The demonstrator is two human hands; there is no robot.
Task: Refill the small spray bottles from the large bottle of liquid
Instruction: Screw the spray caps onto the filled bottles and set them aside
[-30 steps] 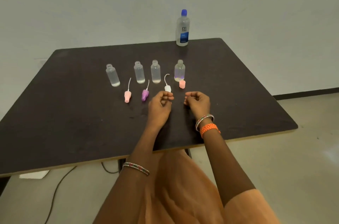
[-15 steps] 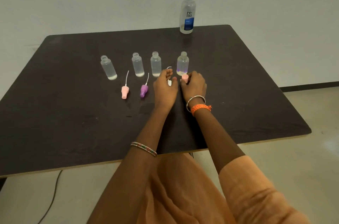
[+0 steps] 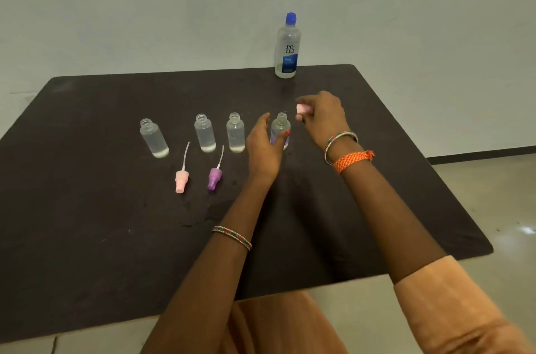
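Now: right hand pinches pink cap | left hand grips fourth bottle

Tabletop: dark brown, nearly black, matte, w/ pale tan edge along the near side. Wall: plain pale grey-green. Floor: light beige.

Large bottle: clear body, blue cap, white label w/ dark lettering over a blue lower band.

Four small bottles: clear, whitish at base; rightmost one has purple tint low down.

Sprayer tops: pale pink and purple, each w/ thin white tube. Pink cap in right hand's fingers.

Right wrist: orange braided band, silver bangle w/ red-green bits. Left forearm: multicolour red/green bangle. Sleeve and clothing: peach-orange. Red nail polish on left thumb.
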